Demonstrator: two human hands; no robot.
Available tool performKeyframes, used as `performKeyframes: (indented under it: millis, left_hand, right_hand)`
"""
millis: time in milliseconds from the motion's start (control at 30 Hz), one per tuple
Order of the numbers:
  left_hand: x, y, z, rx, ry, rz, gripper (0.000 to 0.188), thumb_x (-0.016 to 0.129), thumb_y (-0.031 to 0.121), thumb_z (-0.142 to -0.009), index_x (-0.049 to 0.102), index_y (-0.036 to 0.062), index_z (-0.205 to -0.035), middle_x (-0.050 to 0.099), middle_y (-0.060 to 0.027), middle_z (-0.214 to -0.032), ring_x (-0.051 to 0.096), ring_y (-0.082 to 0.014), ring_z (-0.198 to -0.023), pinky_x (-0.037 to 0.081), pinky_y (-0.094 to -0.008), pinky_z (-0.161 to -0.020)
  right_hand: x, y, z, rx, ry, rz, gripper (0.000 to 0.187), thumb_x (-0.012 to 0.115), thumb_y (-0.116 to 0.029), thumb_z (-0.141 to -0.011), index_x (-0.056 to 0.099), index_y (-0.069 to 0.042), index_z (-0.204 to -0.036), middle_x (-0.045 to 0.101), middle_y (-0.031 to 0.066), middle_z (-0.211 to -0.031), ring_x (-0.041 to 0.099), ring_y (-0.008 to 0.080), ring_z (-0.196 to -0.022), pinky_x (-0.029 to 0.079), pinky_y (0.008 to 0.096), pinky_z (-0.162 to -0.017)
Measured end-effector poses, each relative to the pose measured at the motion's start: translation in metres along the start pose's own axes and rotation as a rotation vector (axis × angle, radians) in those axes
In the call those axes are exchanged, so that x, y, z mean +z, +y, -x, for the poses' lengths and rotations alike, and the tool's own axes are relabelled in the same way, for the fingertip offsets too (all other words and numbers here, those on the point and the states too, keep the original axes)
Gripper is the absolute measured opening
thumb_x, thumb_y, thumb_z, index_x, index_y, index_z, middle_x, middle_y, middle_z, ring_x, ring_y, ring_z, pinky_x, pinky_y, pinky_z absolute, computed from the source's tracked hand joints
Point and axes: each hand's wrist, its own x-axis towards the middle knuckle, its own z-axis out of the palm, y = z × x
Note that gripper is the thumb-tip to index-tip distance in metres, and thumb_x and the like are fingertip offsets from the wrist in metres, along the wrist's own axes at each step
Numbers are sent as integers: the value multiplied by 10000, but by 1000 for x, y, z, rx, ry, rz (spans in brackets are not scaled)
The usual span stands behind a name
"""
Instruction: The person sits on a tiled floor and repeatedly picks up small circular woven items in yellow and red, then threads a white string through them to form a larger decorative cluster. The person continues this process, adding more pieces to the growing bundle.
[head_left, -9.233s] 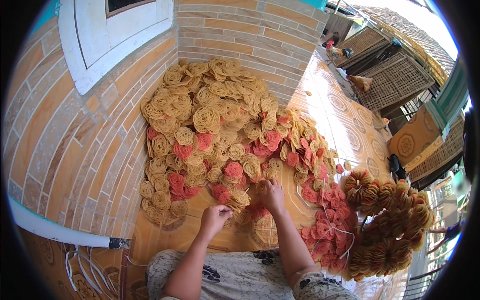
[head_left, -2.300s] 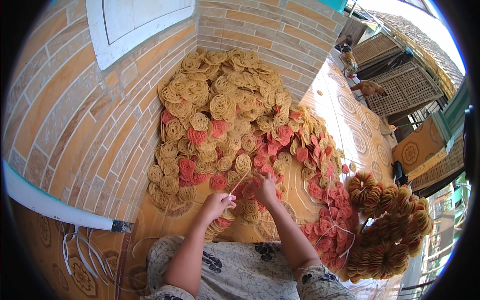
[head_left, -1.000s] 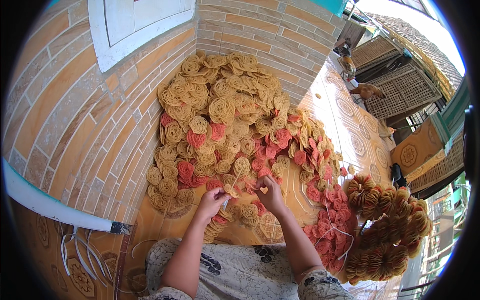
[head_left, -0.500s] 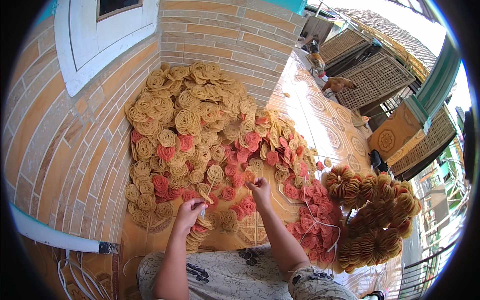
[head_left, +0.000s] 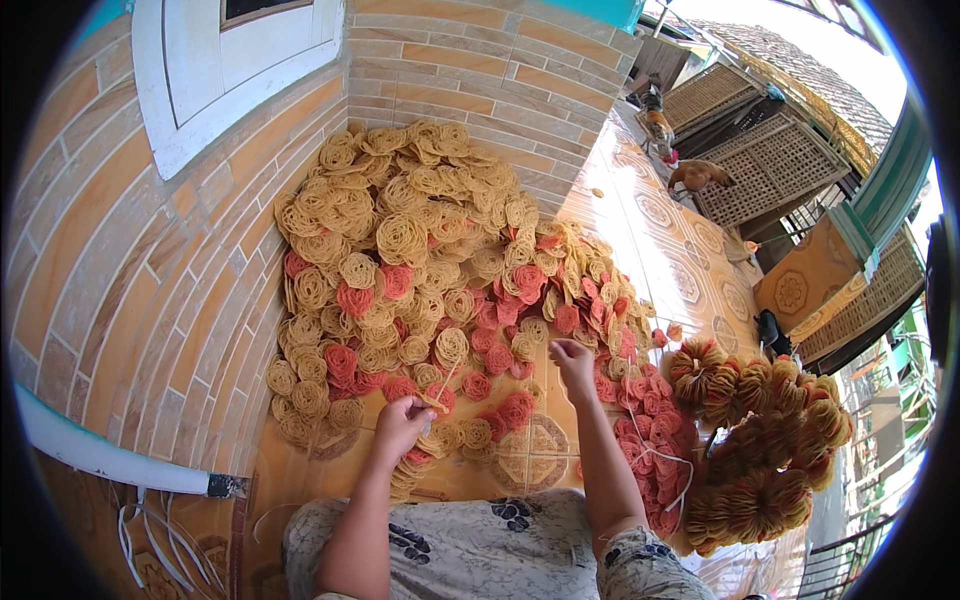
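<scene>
My left hand [head_left: 400,425] is closed in a pinch on a tan lacy disc [head_left: 432,403], seen nearly edge-on, with a thin pale strip rising beside it. Right of it and a little farther off, my right hand [head_left: 573,365] is raised over the floor with its fingers drawn together; no disc shows at the fingertips, and anything small between them is hidden. Beyond both hands spreads a large heap of loose coiled lacy discs [head_left: 402,238], mostly tan with pink ones mixed in. Near my right forearm lies a pile of pink discs [head_left: 655,420] with a white string [head_left: 660,455] across it.
Thick strung bundles of tan and reddish discs [head_left: 765,440] lie at the right. A brick-patterned wall [head_left: 190,290] bounds the left, with a white pipe [head_left: 120,455] low down. Chickens [head_left: 697,177] stand near woven panels [head_left: 770,165] at the far right.
My right hand has moved rightward, and the orange-pink disc at its fingertips no longer shows there. My left hand still holds the tan disc. The whole view has shifted slightly.
</scene>
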Motion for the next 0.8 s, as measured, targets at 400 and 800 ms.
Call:
performKeyframes:
  millis: [400, 800]
  left_hand:
    - [-9, 2, 0, -9, 24, -122, 102, 643, 82, -876, 615, -10, -910, 630, -11, -789, 547, -73, -692, 452, -236, -633]
    - [1, 14, 8, -90, -194, -186, 140, 654, 109, -881, 671, -7, -957, 688, -32, -846, 628, -84, -764, 492, -235, -690]
  right_hand:
    - [138, -39, 62, -630, -266, 638, 298, 615, -239, -866, 626, -40, -1087, 647, 166, -1027, 635, 350, -858, 521, 412, -765]
    - [80, -48, 82, 88, -428, -478, 347, 446, -239, -1014, 577, 69, -1107, 654, 105, -998, 649, 185, -888, 543, 334, -807]
